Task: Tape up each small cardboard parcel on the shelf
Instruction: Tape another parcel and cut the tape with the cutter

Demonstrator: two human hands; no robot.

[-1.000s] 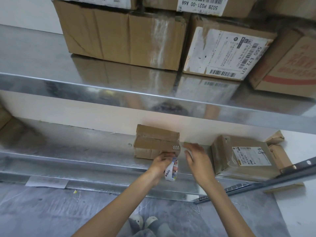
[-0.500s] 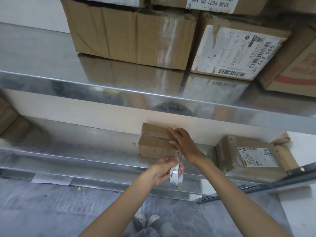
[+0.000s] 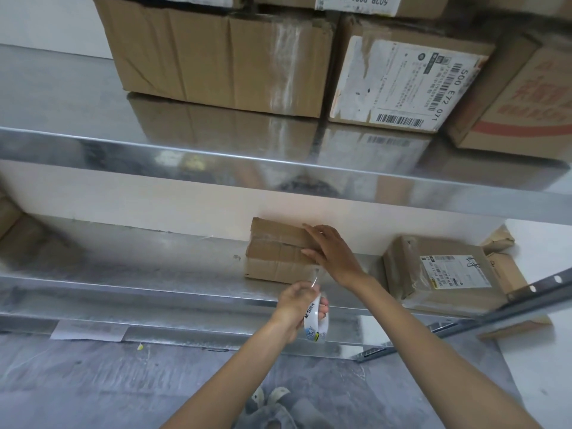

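We look down on a metal shelf (image 3: 123, 283). Near its middle, set well back, sits the small cardboard parcel (image 3: 275, 261), plain brown, with its flaps meeting along a seam. Just in front of it, over the shelf's front lip, our left hand (image 3: 294, 308) curls its fingers round a roll of clear tape (image 3: 316, 323). From the roll a thin strip (image 3: 315, 278) rises toward the parcel's near right corner. Our right hand (image 3: 332, 252) lies flat on the parcel's right end, fingers straight and slightly spread, pressing down. To do this step well, we judge, the left hand should draw the strip taut and low while the right hand smooths it along the seam, so that no wrinkle or bubble lifts. Further right, standing apart, is a labelled parcel (image 3: 439, 274), which looks taped already.
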